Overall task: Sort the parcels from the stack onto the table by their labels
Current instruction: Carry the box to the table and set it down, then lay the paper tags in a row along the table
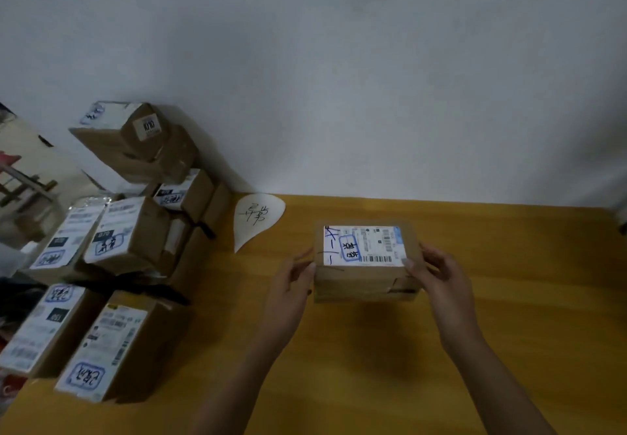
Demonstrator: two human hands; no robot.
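- The table (373, 366) is a wooden top set against a plain wall; the box held in both hands serves as the landmark below.
- The stack (129, 231) of brown parcels stands well to the left of the box, leaning and crowded, with white labels facing several ways. Judged from its tilt, the topmost parcel (142, 136) could slide off if anything under it is pulled or bumped.
- The box (368, 265) sits mid-table, label up. Whether it rests on the wood or hangs just above it cannot be told; the shadow under its near edge hints at a small gap.
- The left hand (291, 285) grips the box's left end, fingers curled on the side.
- The right hand (437, 275) grips the right end, thumb on the top edge near the label's corner. Both hands are clasped on the box, neither slack.
- The label (364, 246) on the box has a barcode and handwritten marks, partly blurred. A misread here would send the box to the wrong group.
- A white leaf-shaped tag (254, 219) with handwriting lies left of and behind the box, apart from it. Setting the box down carelessly could shift or cover the tag, leaving that group unmarked.
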